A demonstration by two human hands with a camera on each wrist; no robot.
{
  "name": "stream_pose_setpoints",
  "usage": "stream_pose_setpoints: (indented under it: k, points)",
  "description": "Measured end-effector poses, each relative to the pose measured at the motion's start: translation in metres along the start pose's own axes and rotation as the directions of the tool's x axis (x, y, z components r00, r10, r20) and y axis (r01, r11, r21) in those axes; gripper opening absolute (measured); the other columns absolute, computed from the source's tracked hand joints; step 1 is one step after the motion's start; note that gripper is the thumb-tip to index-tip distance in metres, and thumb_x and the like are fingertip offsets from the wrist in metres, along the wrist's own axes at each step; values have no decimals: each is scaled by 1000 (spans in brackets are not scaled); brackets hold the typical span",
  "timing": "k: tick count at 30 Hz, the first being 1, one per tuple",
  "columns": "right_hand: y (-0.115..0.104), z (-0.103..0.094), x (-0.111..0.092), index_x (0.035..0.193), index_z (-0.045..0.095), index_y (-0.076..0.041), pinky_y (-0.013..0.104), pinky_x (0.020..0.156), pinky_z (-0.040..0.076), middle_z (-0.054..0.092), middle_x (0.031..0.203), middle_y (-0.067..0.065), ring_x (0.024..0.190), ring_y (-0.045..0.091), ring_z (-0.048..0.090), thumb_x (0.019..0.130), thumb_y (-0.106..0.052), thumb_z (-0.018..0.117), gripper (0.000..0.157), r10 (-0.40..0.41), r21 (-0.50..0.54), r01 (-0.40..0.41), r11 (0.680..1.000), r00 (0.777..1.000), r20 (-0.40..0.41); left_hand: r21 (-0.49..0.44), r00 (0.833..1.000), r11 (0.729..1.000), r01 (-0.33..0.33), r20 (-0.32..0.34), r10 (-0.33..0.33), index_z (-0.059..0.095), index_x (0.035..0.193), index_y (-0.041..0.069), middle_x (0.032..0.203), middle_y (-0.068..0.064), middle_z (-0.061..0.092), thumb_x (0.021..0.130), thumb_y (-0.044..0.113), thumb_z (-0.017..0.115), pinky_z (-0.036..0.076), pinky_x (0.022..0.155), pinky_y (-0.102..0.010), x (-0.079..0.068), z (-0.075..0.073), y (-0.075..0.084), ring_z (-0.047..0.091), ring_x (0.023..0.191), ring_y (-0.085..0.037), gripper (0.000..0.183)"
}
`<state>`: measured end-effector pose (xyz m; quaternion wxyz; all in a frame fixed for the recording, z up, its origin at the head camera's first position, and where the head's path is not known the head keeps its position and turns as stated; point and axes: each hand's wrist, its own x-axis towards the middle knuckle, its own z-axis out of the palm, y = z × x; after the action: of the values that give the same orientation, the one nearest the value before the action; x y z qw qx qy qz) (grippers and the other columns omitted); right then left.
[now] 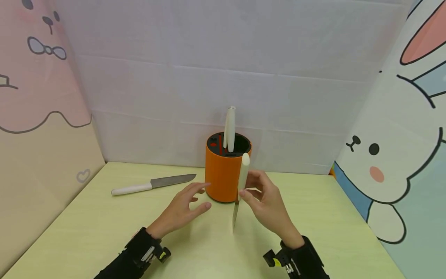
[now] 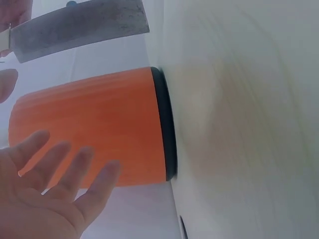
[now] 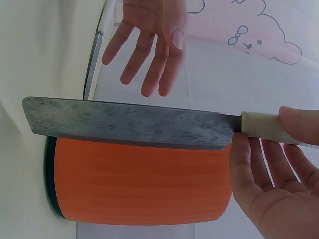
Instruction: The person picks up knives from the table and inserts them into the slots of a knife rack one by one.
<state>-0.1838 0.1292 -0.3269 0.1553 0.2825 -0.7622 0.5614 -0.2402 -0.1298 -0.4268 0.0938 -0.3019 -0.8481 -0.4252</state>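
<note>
My right hand (image 1: pixel 266 203) pinches the pale handle (image 3: pixel 261 125) of a knife between thumb and fingers. Its broad, blunt-ended blade (image 3: pixel 129 123) points down toward the table, in front of an orange knife holder (image 1: pixel 223 176). The left hand (image 1: pixel 179 215) hovers at the holder's left front with fingers spread and holds nothing; in the left wrist view its fingers (image 2: pixel 79 172) overlap the orange wall. White handles (image 1: pixel 230 130) stand up from the holder's black slotted top (image 1: pixel 214 145).
A second knife with a white handle (image 1: pixel 132 189) and a pointed blade (image 1: pixel 174 180) lies on the pale yellow table (image 1: pixel 195 255), left of the holder. A white sheet (image 1: pixel 156 97) hangs behind; cartoon-printed panels (image 1: pixel 383 170) flank both sides.
</note>
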Motion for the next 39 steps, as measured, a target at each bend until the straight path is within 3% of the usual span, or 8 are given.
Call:
stream_pose_setpoints:
  k: [6,11,20,28,34,39]
  points:
    - [0,0,0,122,50,-1,42,83,53,57,110,16,93,29,59,85,9,65,41,6,0,-6,1000,1000,5,-113,997,993,-40,-62,33,46,139,15,133,-5,50,94,38,62,51,89,-40,6,-1,9,53,112,-21,53]
    - [1,0,0,123,49,0,42,83,53,57,111,18,94,30,59,86,9,64,41,-5,7,5,1000,1000,12,-153,991,983,-102,-104,87,48,137,16,129,-2,53,94,31,63,52,87,-35,17,-3,23,54,108,-18,49]
    - [1,-1,0,124,47,3,33,84,53,56,113,19,95,31,59,86,9,63,41,-30,5,29,1000,999,37,-189,978,965,-181,-140,156,48,137,22,125,0,56,95,33,61,51,87,-32,44,-2,57,55,103,-13,45]
    - [3,-1,1,124,48,1,31,82,54,56,112,19,94,33,59,86,10,63,42,-44,23,44,999,998,35,-210,968,956,-205,-190,166,52,134,23,119,4,58,95,30,61,52,83,-34,67,0,96,56,98,-9,40]
    - [3,-1,0,123,49,-1,33,81,54,57,110,15,94,33,59,86,11,63,42,-60,31,59,998,998,28,-229,962,949,-217,-218,167,54,129,7,107,-5,59,92,12,64,53,82,-36,67,-5,135,57,95,-16,39]
    - [2,-2,0,122,50,-1,31,81,54,57,109,14,92,32,60,85,10,64,41,-68,14,68,998,997,20,-232,957,945,-228,-230,175,56,125,2,100,-6,59,91,8,65,53,81,-34,69,-3,144,57,91,-17,36]
